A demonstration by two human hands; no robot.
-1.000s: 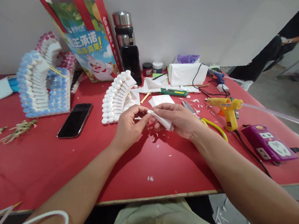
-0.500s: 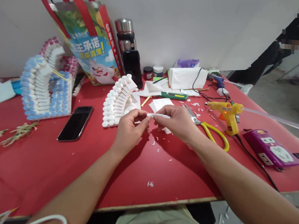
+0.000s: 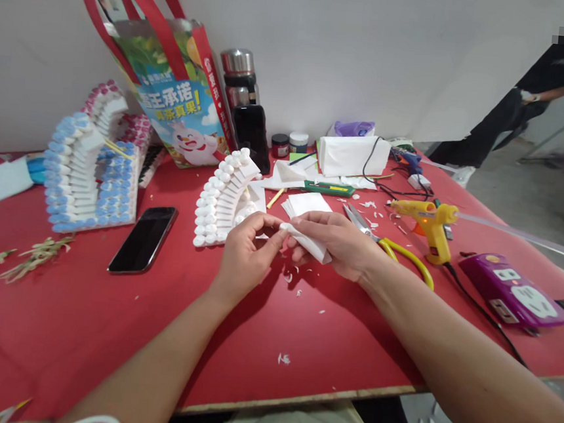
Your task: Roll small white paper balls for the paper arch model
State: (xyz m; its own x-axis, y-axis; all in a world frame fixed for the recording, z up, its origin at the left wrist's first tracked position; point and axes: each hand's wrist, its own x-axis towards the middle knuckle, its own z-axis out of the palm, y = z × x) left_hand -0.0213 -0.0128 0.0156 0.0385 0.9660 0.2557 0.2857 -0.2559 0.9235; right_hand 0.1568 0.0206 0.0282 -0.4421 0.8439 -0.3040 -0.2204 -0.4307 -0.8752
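Observation:
A white piece of paper [image 3: 314, 244], partly wrapped at its left end into a narrow roll, is pinched between both hands above the table. My left hand [image 3: 251, 255] grips the rolled end between thumb and forefinger. My right hand [image 3: 345, 243] holds the wider part, its fingers curled beneath and partly hidden. Just behind my left hand stands a curved white model [image 3: 221, 199] with rows of rounded white tips. A stack of white paper squares [image 3: 307, 204] lies behind my hands, and scissors with yellow handles [image 3: 406, 255] lie beside my right hand.
A yellow glue gun [image 3: 426, 221] and a purple power strip [image 3: 514, 291] are at the right. A phone [image 3: 144, 239], a blue-and-white model [image 3: 92, 182] and a printed bag [image 3: 173, 103] are at the left. Behind lies a green cutter [image 3: 328, 188]. A person [image 3: 518, 107] stands at far right.
The paper has turned from nearly edge-on so its broad face shows, its free end now pointing down to the right. My right hand's fingers have shifted around it. The camera view has tilted slightly.

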